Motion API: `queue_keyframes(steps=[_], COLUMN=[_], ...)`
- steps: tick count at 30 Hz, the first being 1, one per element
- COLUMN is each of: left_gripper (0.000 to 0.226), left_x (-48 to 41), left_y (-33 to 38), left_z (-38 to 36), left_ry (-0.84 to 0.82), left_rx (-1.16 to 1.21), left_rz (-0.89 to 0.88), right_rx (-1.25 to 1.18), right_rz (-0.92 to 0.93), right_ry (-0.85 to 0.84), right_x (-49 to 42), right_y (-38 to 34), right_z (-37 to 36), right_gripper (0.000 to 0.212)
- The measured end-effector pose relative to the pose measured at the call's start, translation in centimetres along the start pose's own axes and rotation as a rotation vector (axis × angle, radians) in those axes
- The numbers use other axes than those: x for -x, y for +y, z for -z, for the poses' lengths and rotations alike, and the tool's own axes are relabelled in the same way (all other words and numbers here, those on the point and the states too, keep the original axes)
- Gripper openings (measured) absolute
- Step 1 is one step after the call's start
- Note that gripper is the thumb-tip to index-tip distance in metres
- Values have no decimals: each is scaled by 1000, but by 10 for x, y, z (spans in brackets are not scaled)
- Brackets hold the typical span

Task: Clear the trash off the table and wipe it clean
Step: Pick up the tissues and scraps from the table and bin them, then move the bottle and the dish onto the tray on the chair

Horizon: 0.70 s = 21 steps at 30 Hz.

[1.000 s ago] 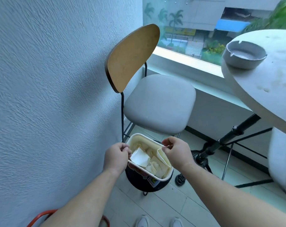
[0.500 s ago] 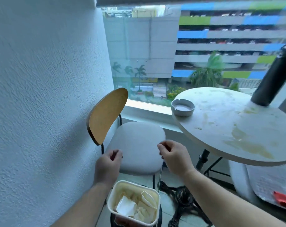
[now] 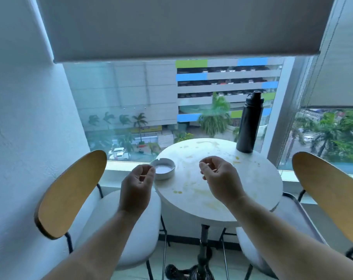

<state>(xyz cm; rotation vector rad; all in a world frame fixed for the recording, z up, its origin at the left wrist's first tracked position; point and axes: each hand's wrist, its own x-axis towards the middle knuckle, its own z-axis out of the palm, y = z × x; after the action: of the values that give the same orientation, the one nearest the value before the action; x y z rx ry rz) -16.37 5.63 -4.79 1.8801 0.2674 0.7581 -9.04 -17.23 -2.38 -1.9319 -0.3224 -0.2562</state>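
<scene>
A round white table (image 3: 258, 182) stands by the window, its top smeared with yellowish stains and spots. A white ashtray (image 3: 163, 169) sits near its left edge, and a tall black bottle (image 3: 250, 126) stands upright at the back right. My left hand (image 3: 136, 186) hovers just left of the table, next to the ashtray, fingers loosely curled and holding nothing. My right hand (image 3: 220, 178) floats above the middle of the tabletop, also loosely curled and holding nothing. The trash bin is out of view.
Two chairs with wooden backs and pale seats flank the table: the left chair (image 3: 70, 190) against the white wall, the right chair (image 3: 329, 190) at the frame's edge. A lowered roller blind (image 3: 171, 27) hangs above the window. The table's black pedestal base (image 3: 204, 259) stands on the tiled floor.
My view has swung up from the floor bin to the table. Both hands let go of the white trash container, left on the bin, and rose to tabletop height.
</scene>
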Motion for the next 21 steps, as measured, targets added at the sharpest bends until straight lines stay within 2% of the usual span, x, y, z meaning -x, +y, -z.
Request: queue_keyframes(steps=[5, 13, 19, 21], left_gripper=[19, 14, 44, 47], left_x=[-14, -32, -63, -76], left_y=[27, 39, 26, 20], left_z=[-59, -138, -170, -181], left_ry=[-2, -5, -37, -65], left_rx=[94, 182, 183, 185], left_rz=[6, 18, 33, 26], right_rx=[-9, -39, -55, -6], right_rz=[31, 15, -38, -50], right_ry=[42, 118, 147, 184], right_x=[-29, -70, -97, -108], right_y=[22, 52, 76, 84], right_z=[53, 101, 99, 97], right_gripper=[11, 18, 32, 39])
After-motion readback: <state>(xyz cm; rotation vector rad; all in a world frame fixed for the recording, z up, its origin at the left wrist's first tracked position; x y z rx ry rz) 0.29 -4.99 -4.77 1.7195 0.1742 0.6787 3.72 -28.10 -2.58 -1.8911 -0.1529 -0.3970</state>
